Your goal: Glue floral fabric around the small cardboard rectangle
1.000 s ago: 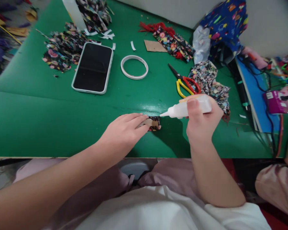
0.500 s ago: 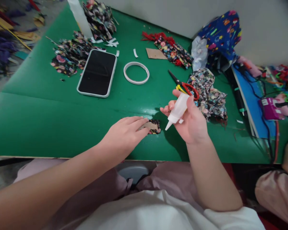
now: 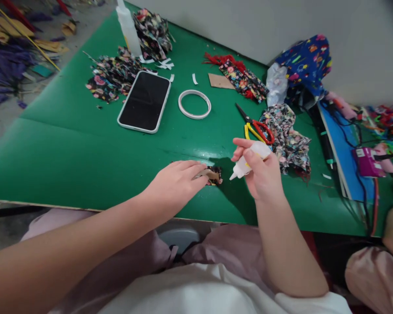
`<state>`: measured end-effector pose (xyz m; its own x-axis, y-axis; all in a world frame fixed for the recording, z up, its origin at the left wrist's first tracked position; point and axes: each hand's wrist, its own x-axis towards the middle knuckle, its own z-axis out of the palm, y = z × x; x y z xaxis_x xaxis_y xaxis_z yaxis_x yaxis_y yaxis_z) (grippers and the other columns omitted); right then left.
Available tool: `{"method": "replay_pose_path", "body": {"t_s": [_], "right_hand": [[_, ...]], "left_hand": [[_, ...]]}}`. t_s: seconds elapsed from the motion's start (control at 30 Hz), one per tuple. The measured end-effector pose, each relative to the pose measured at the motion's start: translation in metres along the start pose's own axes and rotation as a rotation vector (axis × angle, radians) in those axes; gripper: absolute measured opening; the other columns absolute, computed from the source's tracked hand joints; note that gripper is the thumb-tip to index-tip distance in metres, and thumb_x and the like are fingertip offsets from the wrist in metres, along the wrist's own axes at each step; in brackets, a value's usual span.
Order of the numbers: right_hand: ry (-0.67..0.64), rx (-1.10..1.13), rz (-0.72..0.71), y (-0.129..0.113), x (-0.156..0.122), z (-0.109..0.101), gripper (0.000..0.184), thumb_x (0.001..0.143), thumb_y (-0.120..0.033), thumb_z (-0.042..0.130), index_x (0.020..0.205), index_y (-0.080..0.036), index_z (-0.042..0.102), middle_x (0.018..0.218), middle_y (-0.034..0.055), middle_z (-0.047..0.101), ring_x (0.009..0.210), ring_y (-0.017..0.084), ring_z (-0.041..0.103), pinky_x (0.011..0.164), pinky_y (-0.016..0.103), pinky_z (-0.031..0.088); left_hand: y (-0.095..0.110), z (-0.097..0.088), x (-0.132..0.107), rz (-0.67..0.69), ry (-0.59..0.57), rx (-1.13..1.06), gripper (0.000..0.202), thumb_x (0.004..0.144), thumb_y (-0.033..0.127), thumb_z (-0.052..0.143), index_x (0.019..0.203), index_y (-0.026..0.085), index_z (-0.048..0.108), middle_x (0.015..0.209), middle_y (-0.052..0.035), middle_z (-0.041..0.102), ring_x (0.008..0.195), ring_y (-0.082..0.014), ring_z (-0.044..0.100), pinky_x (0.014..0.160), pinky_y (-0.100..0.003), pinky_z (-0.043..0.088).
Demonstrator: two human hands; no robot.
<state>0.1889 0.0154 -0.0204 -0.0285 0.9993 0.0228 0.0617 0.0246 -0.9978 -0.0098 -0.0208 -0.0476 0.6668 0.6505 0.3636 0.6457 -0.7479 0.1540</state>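
Note:
My right hand is closed around a small white glue bottle, its nozzle tilted down to the left above the table. My left hand lies over a small piece of dark floral fabric with a strip of brown cardboard on it. Its fingers and thumb hold that piece down against the green table, hiding most of it. The nozzle is a short way right of the fabric, apart from it. Just beyond my right hand lie scissors with one red and one yellow handle.
A phone, a roll of white tape and a larger bottle stand or lie further back among floral scraps. To the right are crumpled floral cloth, a blue folder and cables. Another person's knee shows at lower right.
The glue bottle has tipped over more, and my right hand has turned and come slightly nearer. My left hand stays on the fabric. The whole view has shifted a little.

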Motion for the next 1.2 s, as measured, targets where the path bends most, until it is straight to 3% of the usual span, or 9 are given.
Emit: {"method": "replay_pose_path", "body": {"t_s": [0.17,0.27,0.83,1.2], "right_hand": [[0.248,-0.434,-0.318,-0.002,-0.008,0.003,0.028,0.074,-0.047,0.059,0.074,-0.02,0.068,0.067,0.0007,0.062,0.057,0.01,0.054,0.051,0.025,0.042],[0.319,-0.508,-0.394,-0.001,-0.011,0.006,0.032,0.075,-0.048,0.056,0.066,-0.018,0.064,0.058,-0.0003,0.06,0.052,0.01,0.053,0.048,0.024,0.04],[0.276,-0.503,-0.255,0.007,-0.012,0.01,0.035,0.077,-0.049,0.054,0.067,-0.016,0.062,0.054,-0.0007,0.057,0.048,0.01,0.051,0.044,0.023,0.04],[0.27,-0.488,-0.26,0.006,-0.012,0.01,0.036,0.077,-0.049,0.054,0.065,-0.016,0.063,0.05,-0.0014,0.053,0.043,0.009,0.047,0.042,0.023,0.038]], "left_hand": [[0.0,0.002,0.0,-0.008,-0.022,-0.013,0.019,0.087,0.019,0.047,0.1,0.017,0.061,0.108,-0.008,0.063,0.1,-0.0204,0.058,0.083,-0.034,0.049],[0.0,0.0,0.0,0.0,-0.034,-0.023,0.019,0.086,0.015,0.045,0.096,0.016,0.061,0.107,-0.0083,0.063,0.1,-0.0202,0.058,0.082,-0.034,0.05],[0.0,0.0,0.002,-0.02,-0.09,-0.056,0.018,0.085,0.016,0.047,0.093,0.016,0.064,0.102,-0.0091,0.064,0.097,-0.0212,0.059,0.08,-0.035,0.05],[0.0,0.004,-0.001,-0.009,-0.071,-0.036,0.017,0.086,0.018,0.049,0.094,0.016,0.064,0.104,-0.0092,0.064,0.097,-0.0223,0.059,0.079,-0.036,0.05]]}}
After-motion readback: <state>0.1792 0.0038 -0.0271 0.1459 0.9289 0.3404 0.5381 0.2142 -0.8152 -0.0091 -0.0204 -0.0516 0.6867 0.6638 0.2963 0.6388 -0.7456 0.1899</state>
